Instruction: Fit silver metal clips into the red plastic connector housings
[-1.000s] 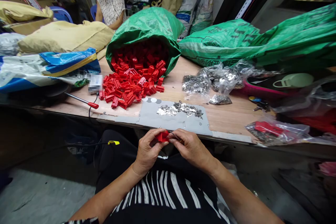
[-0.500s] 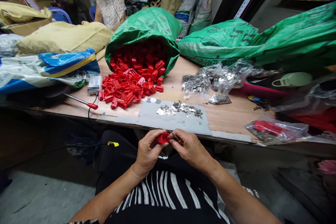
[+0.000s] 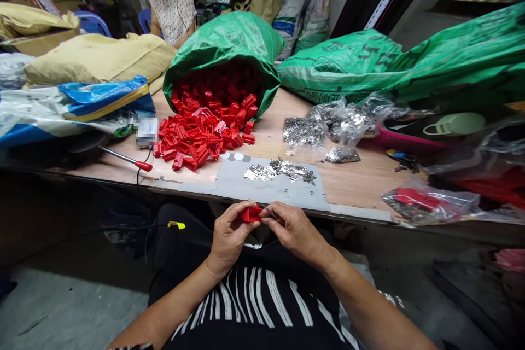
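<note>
My left hand (image 3: 229,234) is closed around a red plastic housing (image 3: 250,213), pinched between thumb and fingers just in front of the table edge. Against its right end my right hand (image 3: 292,229) is closed on a thin tool (image 3: 280,220) with a yellowish handle. The tool's exact kind is mostly hidden by the fingers. A grey mat (image 3: 262,188) lies on the table beyond my hands, with small silvery metal pieces (image 3: 283,170) spread over it. Loose red plastic housings (image 3: 197,139) spill from a green sack (image 3: 229,35) behind the mat.
Plastic bags of metal pieces (image 3: 342,123) lie right of centre, near a pink basket (image 3: 404,139). A red-tipped metal rod (image 3: 127,158) sticks out at left. Another bag (image 3: 426,202) rests at the right table edge. A person (image 3: 172,8) sits across the table.
The red housing in my left hand has shifted slightly left and turned, so more of it shows. Both hands stay close together in nearly the same place.
</note>
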A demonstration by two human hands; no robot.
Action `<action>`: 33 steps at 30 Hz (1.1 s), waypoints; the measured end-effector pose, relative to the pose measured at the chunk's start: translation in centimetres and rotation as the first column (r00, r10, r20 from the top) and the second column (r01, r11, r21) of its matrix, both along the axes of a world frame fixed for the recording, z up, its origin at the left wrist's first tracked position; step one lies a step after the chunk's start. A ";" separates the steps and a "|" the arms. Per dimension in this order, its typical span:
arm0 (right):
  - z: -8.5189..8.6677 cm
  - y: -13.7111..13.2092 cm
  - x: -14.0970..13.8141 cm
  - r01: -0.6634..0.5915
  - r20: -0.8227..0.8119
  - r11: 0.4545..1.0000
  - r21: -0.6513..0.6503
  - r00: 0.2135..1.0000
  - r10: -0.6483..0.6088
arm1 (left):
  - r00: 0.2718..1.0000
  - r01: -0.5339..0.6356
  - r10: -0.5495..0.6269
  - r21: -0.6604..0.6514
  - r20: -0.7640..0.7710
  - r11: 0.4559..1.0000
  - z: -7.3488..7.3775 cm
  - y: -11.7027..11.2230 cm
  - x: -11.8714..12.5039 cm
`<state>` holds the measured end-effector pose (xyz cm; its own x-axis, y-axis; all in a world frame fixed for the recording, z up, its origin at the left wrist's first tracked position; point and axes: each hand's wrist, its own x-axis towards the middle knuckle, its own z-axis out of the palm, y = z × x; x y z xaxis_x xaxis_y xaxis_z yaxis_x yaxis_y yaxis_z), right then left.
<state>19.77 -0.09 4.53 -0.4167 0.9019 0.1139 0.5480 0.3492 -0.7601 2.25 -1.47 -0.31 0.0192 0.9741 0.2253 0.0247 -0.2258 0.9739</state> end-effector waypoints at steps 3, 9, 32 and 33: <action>0.1 0.0 0.1 0.011 -0.058 0.999 -0.046 0.998 -0.014 | 0.998 -0.024 0.025 -0.015 0.050 1.000 0.0 -0.2 0.0; -0.6 0.0 0.3 0.020 -0.201 0.981 -0.191 0.978 -0.059 | 0.996 -0.029 0.029 0.000 0.089 1.000 0.3 -0.3 0.2; -1.2 0.1 0.2 0.027 -0.312 0.940 -0.339 0.940 -0.140 | 0.999 -0.008 0.012 0.098 -0.034 0.995 -0.2 -0.6 0.1; -1.2 0.1 0.2 0.026 -0.321 0.936 -0.350 0.936 -0.145 | 0.999 -0.009 0.012 0.090 -0.031 0.996 -0.3 -0.6 0.1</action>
